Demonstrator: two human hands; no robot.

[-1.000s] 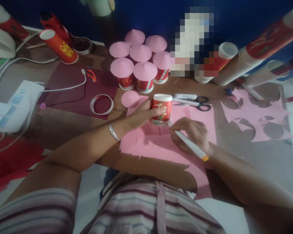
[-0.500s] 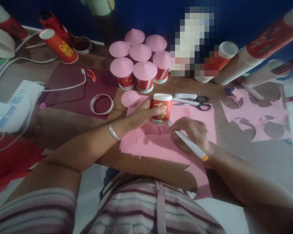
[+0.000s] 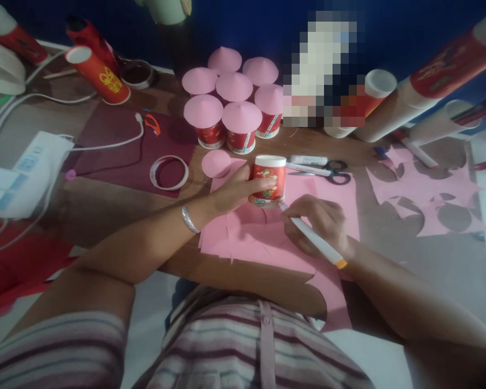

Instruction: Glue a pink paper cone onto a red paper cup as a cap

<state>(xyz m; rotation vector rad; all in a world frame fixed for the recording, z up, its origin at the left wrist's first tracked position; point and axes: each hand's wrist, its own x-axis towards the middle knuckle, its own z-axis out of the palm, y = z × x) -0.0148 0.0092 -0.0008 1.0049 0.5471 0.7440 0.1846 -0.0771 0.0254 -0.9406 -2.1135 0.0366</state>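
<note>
Left hand (image 3: 237, 190) grips cup (image 3: 268, 180) (upside down); right hand (image 3: 318, 224) beside.

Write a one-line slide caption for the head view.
Left hand steadies a red cup on pink paper; right hand holds a marker at its base.

We see pink paper (image 3: 308, 194), red cup (image 3: 268, 181) w/ white rim, white pen (image 3: 314, 240) w/ orange end, striped shirt (image 3: 243, 351), brown bench (image 3: 105, 210).

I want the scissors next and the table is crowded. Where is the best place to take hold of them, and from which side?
Probably by the black loop handles at the right end of the scissors, coming from the right: the blades point left toward the paper cup, and the glue stick lies close behind.
</note>
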